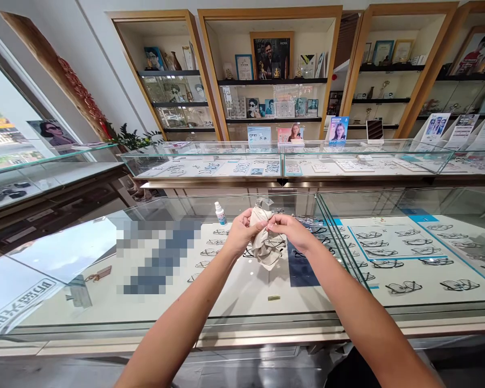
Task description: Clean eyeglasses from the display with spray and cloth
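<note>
A crumpled beige cloth (267, 252) is held up above the glass counter, between my two hands. My left hand (241, 233) is closed on its left side, with the thumb pressed across the folds. From the right, the fingertips of my right hand (288, 228) pinch the cloth. Something clear and shiny (263, 203) shows above the cloth's top edge; its kind is hard to make out. Just beyond my left hand, a small white bottle (220, 214) with a blue label stands upright on the counter.
Beneath me is a glass display counter (242, 318) with rows of eyeglasses (404, 287) inside. A small gold-coloured piece (274, 298) lies near its front. A brown tag (99, 274) is at the left. Another glass showcase (210, 182) and wooden shelves (204, 70) stand behind.
</note>
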Demonstrator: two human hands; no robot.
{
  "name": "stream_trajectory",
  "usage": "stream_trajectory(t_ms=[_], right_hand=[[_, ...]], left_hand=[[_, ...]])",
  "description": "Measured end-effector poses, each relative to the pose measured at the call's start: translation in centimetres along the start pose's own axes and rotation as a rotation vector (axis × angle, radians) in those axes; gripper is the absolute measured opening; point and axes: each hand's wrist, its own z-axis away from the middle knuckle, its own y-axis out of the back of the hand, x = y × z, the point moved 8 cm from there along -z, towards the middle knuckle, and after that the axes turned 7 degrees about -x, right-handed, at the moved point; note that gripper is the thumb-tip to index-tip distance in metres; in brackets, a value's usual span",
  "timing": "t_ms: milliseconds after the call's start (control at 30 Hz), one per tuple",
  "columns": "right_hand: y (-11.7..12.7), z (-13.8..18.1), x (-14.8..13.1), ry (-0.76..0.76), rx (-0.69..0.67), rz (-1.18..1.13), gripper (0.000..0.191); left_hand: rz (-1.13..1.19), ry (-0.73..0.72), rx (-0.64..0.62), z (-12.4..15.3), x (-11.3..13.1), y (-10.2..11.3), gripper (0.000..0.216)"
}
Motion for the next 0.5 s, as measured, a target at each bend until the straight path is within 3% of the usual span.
stream_trajectory(t_ms=[300, 433, 500], right_hand=[[-2.4, 0.2, -0.8, 0.034, -0.142, 0.017, 0.049], [-2.7, 0.6, -2.7, 0.08, -0.185, 0.02, 0.045], [-2.3, 0.7, -4.6, 0.097, -0.205, 0.035, 0.037]], left_hand=[[-0.093, -0.072, 0.048, 0.6, 1.5, 0.1, 0.056], [-0.17, -0.205, 0.134, 1.0, 4.2, -1.1, 0.062], [-0.21, -0.255, 0.112, 0.7, 6.5, -2.3, 0.064]])
